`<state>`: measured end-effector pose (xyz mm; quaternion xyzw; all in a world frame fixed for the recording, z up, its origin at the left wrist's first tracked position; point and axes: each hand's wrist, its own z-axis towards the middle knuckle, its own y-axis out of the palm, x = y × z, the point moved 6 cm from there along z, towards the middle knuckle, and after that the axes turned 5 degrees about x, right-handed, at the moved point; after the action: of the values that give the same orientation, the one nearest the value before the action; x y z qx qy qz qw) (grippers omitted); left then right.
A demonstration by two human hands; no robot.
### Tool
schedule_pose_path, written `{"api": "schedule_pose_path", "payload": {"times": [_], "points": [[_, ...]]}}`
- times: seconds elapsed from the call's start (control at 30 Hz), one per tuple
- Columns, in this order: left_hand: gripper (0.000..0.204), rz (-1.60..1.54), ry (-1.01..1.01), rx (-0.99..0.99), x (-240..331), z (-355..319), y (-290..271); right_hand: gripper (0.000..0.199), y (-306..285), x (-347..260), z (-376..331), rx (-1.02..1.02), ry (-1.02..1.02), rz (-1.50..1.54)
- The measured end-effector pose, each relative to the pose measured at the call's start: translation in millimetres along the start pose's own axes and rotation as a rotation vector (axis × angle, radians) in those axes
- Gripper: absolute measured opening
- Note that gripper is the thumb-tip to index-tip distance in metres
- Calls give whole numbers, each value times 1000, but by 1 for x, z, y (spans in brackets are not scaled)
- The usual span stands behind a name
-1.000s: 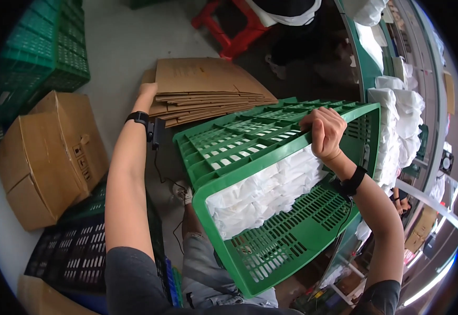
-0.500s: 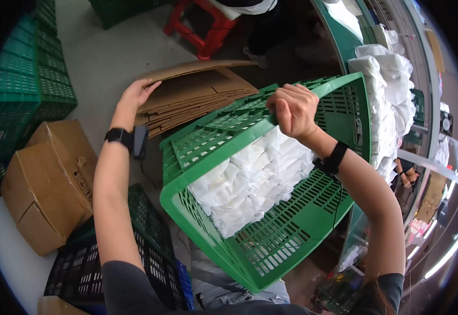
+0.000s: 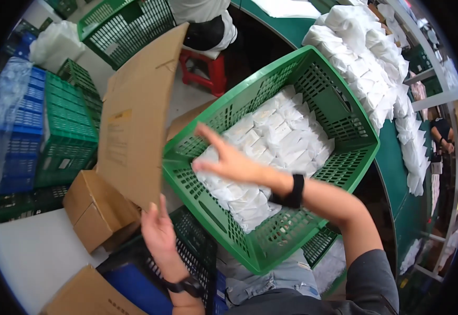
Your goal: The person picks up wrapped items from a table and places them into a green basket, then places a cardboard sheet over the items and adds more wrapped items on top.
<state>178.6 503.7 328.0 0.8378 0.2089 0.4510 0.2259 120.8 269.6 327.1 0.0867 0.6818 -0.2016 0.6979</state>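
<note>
Cardboard up in one hand, crate loose on my lap

My left hand [image 3: 158, 231] pinched the flattened cardboard sheet [image 3: 137, 113] by its lower corner only; it stood tall and could have buckled or slipped. My right hand [image 3: 229, 160], fingers spread, gripping nothing, hovered over the white packets [image 3: 276, 147]; the tilted green crate [image 3: 339, 113] sat unheld and might have slid.

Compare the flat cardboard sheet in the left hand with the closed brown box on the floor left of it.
The cardboard sheet is flattened and held up on edge by the left hand; the brown box is assembled, closed and resting low beside the crates. The sheet looks much larger in view and carries a printed label; the box shows plain faces. Both are brown corrugated cardboard.
</note>
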Motion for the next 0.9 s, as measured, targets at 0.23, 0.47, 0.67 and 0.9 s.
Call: {"api": "schedule_pose_path", "payload": {"times": [0.23, 0.47, 0.67, 0.9], "points": [[50, 218, 123, -340, -119, -232, 43, 58, -64, -74, -185, 81, 355, 634], [45, -139, -175, -162, -138, -333, -16, 56, -317, -50, -380, 144, 518, 602], [33, 39, -403, -94, -229, -338, -28, 44, -434, -29, -431, 231, 586, 597], [27, -147, -511, -58, -250, -262, -5, 35, -455, -27, -404, 439, 418, 767]]}}
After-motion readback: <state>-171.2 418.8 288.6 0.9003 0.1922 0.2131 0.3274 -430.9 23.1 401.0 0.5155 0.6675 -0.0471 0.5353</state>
